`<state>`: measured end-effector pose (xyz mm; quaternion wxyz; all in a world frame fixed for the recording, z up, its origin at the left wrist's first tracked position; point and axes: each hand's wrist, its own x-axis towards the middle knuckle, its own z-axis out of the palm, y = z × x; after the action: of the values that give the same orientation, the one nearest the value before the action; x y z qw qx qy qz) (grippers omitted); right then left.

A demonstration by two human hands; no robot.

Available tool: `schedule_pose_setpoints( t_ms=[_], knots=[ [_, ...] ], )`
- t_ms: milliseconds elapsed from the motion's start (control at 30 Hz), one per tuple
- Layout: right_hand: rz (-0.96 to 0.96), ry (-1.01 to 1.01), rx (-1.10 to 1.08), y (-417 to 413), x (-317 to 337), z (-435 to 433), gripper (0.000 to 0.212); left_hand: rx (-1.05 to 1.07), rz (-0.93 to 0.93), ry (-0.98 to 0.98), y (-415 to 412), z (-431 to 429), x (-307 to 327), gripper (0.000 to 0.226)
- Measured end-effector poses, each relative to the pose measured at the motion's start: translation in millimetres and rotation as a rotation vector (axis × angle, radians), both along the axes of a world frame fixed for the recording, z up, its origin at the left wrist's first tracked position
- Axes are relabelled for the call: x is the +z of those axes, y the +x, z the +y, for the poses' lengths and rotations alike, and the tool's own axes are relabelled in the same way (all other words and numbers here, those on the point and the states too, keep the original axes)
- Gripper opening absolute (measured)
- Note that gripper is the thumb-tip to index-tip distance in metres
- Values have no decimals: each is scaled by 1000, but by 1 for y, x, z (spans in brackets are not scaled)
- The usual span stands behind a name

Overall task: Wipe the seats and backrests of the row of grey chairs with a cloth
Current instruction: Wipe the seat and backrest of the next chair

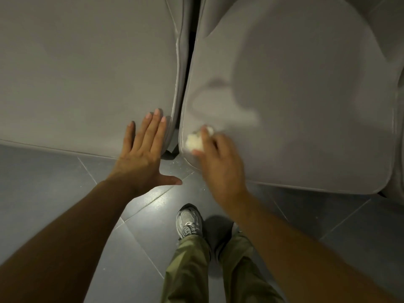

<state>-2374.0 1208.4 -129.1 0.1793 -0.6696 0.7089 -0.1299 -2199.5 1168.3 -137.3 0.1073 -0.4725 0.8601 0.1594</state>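
Right hand (218, 165) — cloth (194, 142) on grey seat (306, 110)

Two grey padded chair seats sit side by side, a narrow dark gap between them. The left seat (87, 73) is smooth; the right seat (306, 106) shows soft creases near its inner edge. A small crumpled white cloth (195, 142) lies on the right seat's front inner corner, gripped by the right hand (220, 165).

Subject wears loose olive-green trousers (190, 270), creased at the hems. Left trainer (189, 219): grey-and-silver mesh, grey laces. Right trainer (235, 226) mostly hidden. Left hand (142, 154), right hand (218, 169) and both forearms (65, 232) bare to the frame edge.
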Motion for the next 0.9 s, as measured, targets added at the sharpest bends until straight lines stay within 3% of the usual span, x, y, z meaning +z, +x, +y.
schedule_pose_setpoints(
  t_ms=[100, 167, 467, 700, 900],
  knots=[
    [-174, -24, 72, -3, 11, 10, 48, -2, -33, 25, 3, -2, 11, 127],
    [-223, -27, -56, -20, 19, 0, 51, -1, -54, 43, -2, -6, 20, 127],
    [-305, -110, -235, -117, 61, -54, 56, 109, 59, 31, -79, -59, 55, 116],
    [-312, -248, -226, -167, 105, -125, 57, 211, 47, -362, -130, -111, 93, 102],
    [-347, -447, -180, -162, 114, -193, 57, 253, -11, -578, -146, -174, 108, 102]
  ],
)
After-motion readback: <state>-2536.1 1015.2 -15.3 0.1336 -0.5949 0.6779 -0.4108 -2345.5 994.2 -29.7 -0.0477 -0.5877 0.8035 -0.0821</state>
